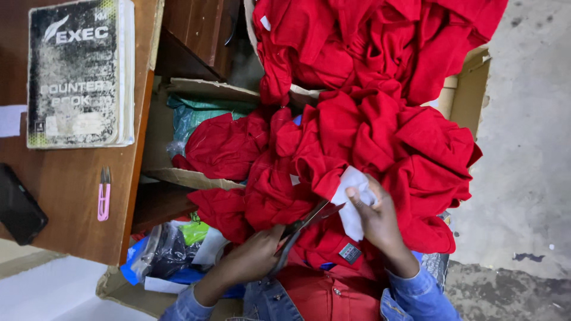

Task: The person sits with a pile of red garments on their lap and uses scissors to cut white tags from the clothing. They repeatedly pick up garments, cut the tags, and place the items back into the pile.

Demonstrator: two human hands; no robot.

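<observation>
The left hand (253, 258) is closed around dark scissors (303, 229), just below the big red cloth pile (369, 137). The scissors' long line slants up and to the right, with the tips aimed at a white tag (352, 199). The right hand (377, 217) pinches that tag and pulls it away from the pile, likely so the blades can reach it. Left of the pile stands a wooden desk (71, 196).

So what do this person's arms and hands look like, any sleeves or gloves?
Both arms wear blue denim sleeves with stitched cuffs ending at the wrists. The left hand and right hand are bare: no gloves, and no rings or watch visible.
</observation>
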